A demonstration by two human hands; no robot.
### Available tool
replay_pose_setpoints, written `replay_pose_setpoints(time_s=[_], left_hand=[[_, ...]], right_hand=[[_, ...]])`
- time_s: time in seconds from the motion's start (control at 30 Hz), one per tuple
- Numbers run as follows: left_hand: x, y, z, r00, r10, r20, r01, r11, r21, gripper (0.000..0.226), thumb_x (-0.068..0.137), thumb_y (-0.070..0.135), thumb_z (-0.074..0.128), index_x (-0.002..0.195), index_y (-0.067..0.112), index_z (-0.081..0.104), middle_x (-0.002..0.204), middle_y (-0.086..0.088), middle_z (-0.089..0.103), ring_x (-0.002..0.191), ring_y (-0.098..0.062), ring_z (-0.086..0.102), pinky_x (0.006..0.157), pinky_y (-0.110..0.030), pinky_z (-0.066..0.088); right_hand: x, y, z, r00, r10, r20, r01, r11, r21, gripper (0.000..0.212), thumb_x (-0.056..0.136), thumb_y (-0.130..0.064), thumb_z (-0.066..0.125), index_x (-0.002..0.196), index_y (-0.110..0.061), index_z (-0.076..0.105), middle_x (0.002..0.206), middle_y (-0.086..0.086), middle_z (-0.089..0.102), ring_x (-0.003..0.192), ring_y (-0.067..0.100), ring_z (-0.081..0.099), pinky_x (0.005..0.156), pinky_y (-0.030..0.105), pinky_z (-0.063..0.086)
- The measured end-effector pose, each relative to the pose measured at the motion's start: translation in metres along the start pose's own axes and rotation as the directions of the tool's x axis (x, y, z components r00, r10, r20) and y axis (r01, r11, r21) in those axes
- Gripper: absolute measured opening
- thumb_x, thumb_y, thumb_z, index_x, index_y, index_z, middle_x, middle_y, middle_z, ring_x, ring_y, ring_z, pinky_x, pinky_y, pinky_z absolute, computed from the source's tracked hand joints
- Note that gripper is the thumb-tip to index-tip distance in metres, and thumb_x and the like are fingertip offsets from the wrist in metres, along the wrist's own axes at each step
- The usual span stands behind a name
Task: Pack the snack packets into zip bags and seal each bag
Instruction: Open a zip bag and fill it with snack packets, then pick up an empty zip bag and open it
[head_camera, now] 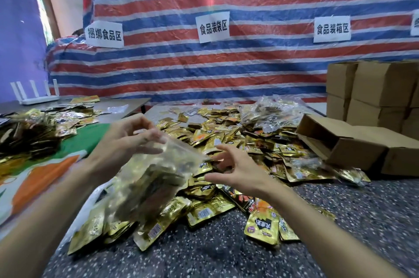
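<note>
A clear zip bag [156, 178] holding several gold snack packets hangs blurred at the centre of the view, over the speckled table. My left hand [131, 139] pinches the bag's top edge at its left end. My right hand [238, 166] hovers at the bag's right corner with fingers spread and loosely curled; I cannot tell whether it touches the bag. A big heap of loose gold snack packets [226, 132] covers the table behind and under the bag.
Filled clear bags [269, 114] lie at the back of the heap. An open cardboard box [340, 141] lies on its side at the right, with stacked boxes [376, 87] behind. More packets [29, 132] sit on the left table. A striped tarp hangs behind.
</note>
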State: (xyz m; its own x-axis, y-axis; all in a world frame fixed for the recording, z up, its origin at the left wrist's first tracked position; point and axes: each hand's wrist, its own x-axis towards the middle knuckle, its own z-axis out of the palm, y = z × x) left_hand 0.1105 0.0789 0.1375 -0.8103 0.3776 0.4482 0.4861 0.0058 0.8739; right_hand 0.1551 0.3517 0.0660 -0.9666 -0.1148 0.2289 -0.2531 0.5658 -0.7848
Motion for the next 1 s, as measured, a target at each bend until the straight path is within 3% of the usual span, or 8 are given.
replay_pose_setpoints(time_s=[0.13,0.3,0.4,0.5,0.67,0.8,0.9,1.0], left_hand=[[0.004,0.01,0.026,1.0,-0.02,-0.001,0.019,0.983,-0.18,0.014,0.083,0.016,0.063,0.086,0.002,0.061,0.082,-0.017,0.069,0.084,-0.036,0.071,0.073,-0.044,0.063],[0.015,0.022,0.059,0.999,-0.042,0.02,0.046,0.928,-0.371,0.008,0.086,0.011,0.058,0.082,0.004,0.058,0.081,-0.015,0.069,0.093,-0.037,0.071,0.075,-0.051,0.062],[0.019,0.027,0.081,0.997,-0.081,0.014,0.078,0.87,-0.486,0.018,0.097,0.006,0.048,0.081,0.005,0.057,0.08,-0.016,0.068,0.098,-0.037,0.071,0.076,-0.05,0.061],[0.026,0.033,0.109,0.99,-0.139,0.019,0.12,0.768,-0.629,0.025,0.102,0.004,0.04,0.081,0.005,0.054,0.072,-0.008,0.066,0.084,-0.027,0.073,0.073,-0.046,0.062],[0.036,0.047,0.17,0.974,-0.211,0.081,0.192,0.585,-0.788,0.024,0.103,0.001,0.041,0.084,0.004,0.054,0.076,-0.009,0.067,0.078,-0.022,0.076,0.064,-0.038,0.062],[0.043,0.052,0.213,0.963,-0.242,0.121,0.233,0.516,-0.824,0.025,0.103,0.0,0.042,0.082,0.003,0.055,0.072,-0.01,0.065,0.071,-0.021,0.075,0.059,-0.037,0.062],[0.051,0.049,0.234,0.969,-0.215,0.118,0.22,0.55,-0.805,0.019,0.102,0.004,0.048,0.086,0.002,0.059,0.071,-0.007,0.068,0.074,-0.02,0.074,0.063,-0.035,0.062],[0.06,0.034,0.256,0.957,-0.241,0.163,0.291,0.781,-0.553,0.008,0.096,0.009,0.062,0.093,0.006,0.069,0.085,-0.005,0.074,0.085,-0.019,0.069,0.072,-0.029,0.059]], right_hand=[[0.002,0.0,0.01,0.992,0.108,0.064,-0.117,0.98,0.16,0.12,0.06,-0.061,0.087,0.157,-0.027,0.024,0.148,-0.006,0.045,0.123,0.011,0.053,0.093,0.024,0.046],[-0.019,0.009,0.002,0.998,0.069,0.011,-0.068,0.927,0.369,0.06,0.08,-0.059,0.071,0.119,-0.014,0.072,0.114,-0.002,0.075,0.097,0.005,0.071,0.083,0.027,0.054],[-0.035,0.007,-0.015,0.993,0.082,-0.088,-0.019,0.829,0.559,0.075,0.073,-0.078,0.063,0.114,-0.015,0.074,0.121,0.009,0.073,0.114,0.023,0.068,0.1,0.05,0.051],[-0.056,0.015,-0.032,0.997,-0.074,-0.017,0.069,0.778,0.624,0.108,0.062,-0.087,0.063,0.142,-0.015,0.052,0.144,0.009,0.057,0.137,0.027,0.051,0.113,0.057,0.038],[-0.087,0.023,-0.043,0.994,-0.101,-0.041,0.108,0.868,0.484,0.077,0.068,-0.03,0.09,0.137,-0.032,0.055,0.134,0.009,0.064,0.126,0.027,0.06,0.103,0.038,0.05],[-0.106,0.029,-0.063,0.976,-0.009,-0.218,0.103,0.9,0.423,0.059,0.075,-0.01,0.077,0.13,-0.004,0.057,0.12,0.024,0.067,0.112,0.038,0.065,0.099,0.051,0.053],[-0.128,0.042,-0.093,0.941,0.114,-0.319,0.074,0.85,0.521,0.039,0.08,-0.021,0.067,0.115,-0.004,0.061,0.101,0.017,0.073,0.094,0.034,0.07,0.085,0.048,0.058],[-0.152,0.059,-0.13,0.874,0.325,-0.361,0.013,0.727,0.687,0.033,0.069,-0.037,0.07,0.09,-0.011,0.07,0.081,0.008,0.072,0.07,0.024,0.068,0.067,0.035,0.059]])
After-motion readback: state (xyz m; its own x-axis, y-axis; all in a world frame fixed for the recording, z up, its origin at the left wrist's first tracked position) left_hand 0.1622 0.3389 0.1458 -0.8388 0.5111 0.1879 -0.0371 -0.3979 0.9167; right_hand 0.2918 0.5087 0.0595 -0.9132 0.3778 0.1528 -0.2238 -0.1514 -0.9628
